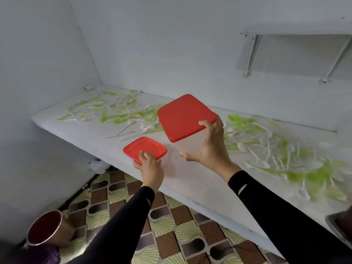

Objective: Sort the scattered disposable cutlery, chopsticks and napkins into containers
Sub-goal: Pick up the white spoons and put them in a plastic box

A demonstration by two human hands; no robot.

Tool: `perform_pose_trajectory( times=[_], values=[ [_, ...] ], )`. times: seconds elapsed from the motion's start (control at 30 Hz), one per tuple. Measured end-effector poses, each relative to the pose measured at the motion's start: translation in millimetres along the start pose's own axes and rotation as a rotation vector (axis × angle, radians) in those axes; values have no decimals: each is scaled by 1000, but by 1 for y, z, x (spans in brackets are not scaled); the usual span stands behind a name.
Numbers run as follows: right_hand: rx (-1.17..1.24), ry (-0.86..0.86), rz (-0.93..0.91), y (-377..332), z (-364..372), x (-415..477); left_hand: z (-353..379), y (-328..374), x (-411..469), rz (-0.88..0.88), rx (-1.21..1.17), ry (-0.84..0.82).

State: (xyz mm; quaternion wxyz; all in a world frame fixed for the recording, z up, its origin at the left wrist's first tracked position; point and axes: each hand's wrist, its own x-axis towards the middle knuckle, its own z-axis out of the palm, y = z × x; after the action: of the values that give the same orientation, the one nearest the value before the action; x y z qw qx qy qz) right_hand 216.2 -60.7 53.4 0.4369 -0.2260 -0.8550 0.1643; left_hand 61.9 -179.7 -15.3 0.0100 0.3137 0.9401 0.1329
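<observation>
A: Left grip (150, 168)?
B: Pinching the small red lid (144, 148) at its near corner, thumb on top, fingers beneath. The lid is roughly level, over the front part of the white table (190, 187). Cannot tell whether a tub hangs under it, or whether it touches the table.
A: Right grip (211, 147)?
B: Clasping the clear tub (188, 147), which is closed with the large red lid (183, 116). Fingertips hooked over the lid's near-right edge, thumb spread low by the tub's base. The tub is held above the table and tilted. It is up and to the right of the small lid, and the two are apart.
A: Cutlery?
B: On the table, in two scattered patches. The left patch (118, 113) is behind the small lid, toward the wall corner. The right patch (276, 149) is to the right of the right grip. Green and white plastic spoons and forks, mixed. Too blurred to count.
A: Surroundings?
B: Black sleeves (123, 221) on both arms. Patterned brown-and-cream floor (171, 235) below the table's front edge. Copper-coloured pot (44, 227) at lower left. Bracketed wall shelf (293, 54) at upper right. Metal tray corner (337, 227) at the right edge.
</observation>
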Motion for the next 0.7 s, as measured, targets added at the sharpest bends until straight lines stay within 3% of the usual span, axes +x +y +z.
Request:
perform_pose_trajectory(
  times=[0.23, 0.27, 0.37, 0.47, 0.6, 0.7],
  values=[
    [-92, -58, 99, 22, -26, -20, -9, 35, -4, -72, -300, -187],
    [-109, -73, 121, 25, -31, -21, -9, 41, -3, 17, -393, -142],
    [-130, -71, 177, 37, -49, -21, -23, 57, -10, 671, -724, 1],
    [-145, -80, 172, 44, -68, -16, -40, 74, -9, 1025, -716, 68],
    [-106, -43, 164, 44, -84, -11, -51, 106, -3, 1117, -747, 102],
    [-107, 69, 253, 39, -91, -6, -61, 133, -11, 1037, -812, 176]
  ],
)
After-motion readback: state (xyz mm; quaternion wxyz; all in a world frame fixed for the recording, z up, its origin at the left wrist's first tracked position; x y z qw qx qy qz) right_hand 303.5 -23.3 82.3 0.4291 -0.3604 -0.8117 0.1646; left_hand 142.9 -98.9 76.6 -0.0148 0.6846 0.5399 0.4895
